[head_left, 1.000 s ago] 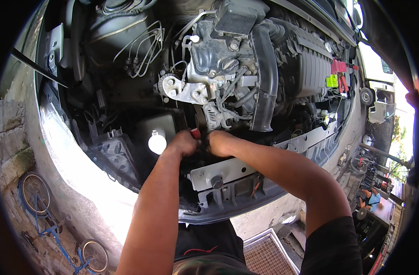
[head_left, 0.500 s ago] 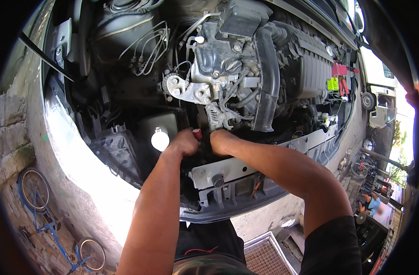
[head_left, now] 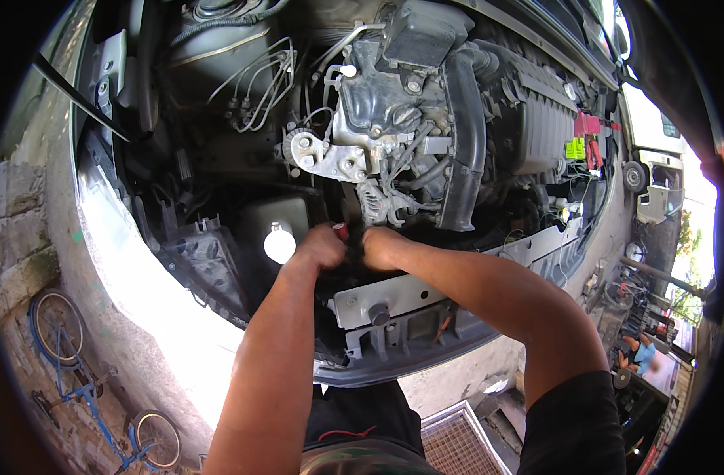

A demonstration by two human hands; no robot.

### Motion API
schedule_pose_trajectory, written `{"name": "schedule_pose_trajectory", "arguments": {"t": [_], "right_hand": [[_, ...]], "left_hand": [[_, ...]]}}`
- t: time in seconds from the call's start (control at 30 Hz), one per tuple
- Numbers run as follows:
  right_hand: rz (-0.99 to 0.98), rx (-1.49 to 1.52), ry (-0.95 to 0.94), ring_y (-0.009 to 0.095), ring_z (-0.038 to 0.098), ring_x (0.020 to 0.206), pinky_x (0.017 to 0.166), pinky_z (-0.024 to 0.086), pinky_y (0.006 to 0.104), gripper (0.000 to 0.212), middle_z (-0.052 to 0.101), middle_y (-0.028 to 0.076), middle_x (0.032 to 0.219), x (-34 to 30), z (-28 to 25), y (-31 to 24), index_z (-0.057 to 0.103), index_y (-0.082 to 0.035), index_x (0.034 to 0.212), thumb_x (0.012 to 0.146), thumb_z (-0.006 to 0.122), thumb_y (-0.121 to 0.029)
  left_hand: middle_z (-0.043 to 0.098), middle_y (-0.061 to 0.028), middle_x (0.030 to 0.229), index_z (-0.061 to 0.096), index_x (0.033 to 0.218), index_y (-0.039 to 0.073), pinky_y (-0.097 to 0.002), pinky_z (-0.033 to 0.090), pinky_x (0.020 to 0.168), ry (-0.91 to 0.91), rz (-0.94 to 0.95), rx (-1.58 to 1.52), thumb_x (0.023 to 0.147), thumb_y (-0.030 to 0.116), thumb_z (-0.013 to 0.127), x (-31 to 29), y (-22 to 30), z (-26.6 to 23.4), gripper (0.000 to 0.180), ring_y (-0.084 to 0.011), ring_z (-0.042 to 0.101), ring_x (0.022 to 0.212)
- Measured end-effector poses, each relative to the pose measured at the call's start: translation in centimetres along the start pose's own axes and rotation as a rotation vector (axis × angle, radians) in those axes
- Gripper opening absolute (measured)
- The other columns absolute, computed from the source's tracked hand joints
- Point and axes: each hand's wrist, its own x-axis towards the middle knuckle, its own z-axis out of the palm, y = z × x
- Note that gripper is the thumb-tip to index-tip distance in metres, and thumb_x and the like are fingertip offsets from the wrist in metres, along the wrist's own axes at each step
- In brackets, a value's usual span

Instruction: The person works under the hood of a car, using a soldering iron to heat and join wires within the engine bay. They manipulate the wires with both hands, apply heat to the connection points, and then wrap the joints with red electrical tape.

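1. The red-handled tool sits low at the front of the engine bay, just behind the silver front crossmember and just below the engine's belt end. Only its red tip shows, poking out between the two hands.
2. The left hand is curled shut around that red handle, knuckles up. That looks like the right hold for it: a full fist, wrist in line with the forearm.
3. The right hand is bunched up just beside the left, nearly touching it. Its fingers point down and away, so I cannot tell whether its grip is closed on the tool, on a part, or on nothing.
4. As I judge it, the work needs both hands kept close and the force straight along the tool, since the working end is hidden in the dark gap and a slip would drive knuckles into the alternator and bracket above.
5. To the left, the white reservoir cap stands near the left wrist; the forearm should stay off it.
6. The black intake hose runs down on the right, well clear of both hands.
7. Leaning in over the crossmember, elbows tucked, seems the steadier stance.
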Motion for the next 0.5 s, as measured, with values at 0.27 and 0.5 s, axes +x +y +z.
{"name": "schedule_pose_trajectory", "arguments": {"t": [0.27, 0.5], "right_hand": [[0.054, -0.062, 0.027, 0.04, 0.075, 0.11, 0.096, 0.06, 0.0466, 0.028, 0.078, 0.025, 0.115, 0.5, 0.6, 0.2, 0.083, 0.001, 0.102, 0.088, 0.065, -0.015], [0.105, 0.316, 0.139, 0.044, 0.075, 0.103, 0.091, 0.059, 0.0489, 0.027, 0.076, 0.03, 0.106, -1.1, -0.1, -0.3, 0.078, 0.006, 0.105, 0.091, 0.065, -0.014]], "left_hand": [[0.079, -0.0235, 0.116, 0.077, 0.116, -0.001, -0.0463, 0.057, 0.096, -0.072, 0.093, 0.061, 0.086, 0.014, 0.078, 0.0, 1.1, 0.6, 0.034, -0.0404, 0.075, 0.111], [0.081, -0.0186, 0.11, 0.08, 0.114, -0.001, -0.0412, 0.058, 0.095, -0.118, 0.127, -0.013, 0.073, 0.021, 0.094, -1.8, 2.0, -1.3, 0.048, -0.0327, 0.076, 0.103]]}}
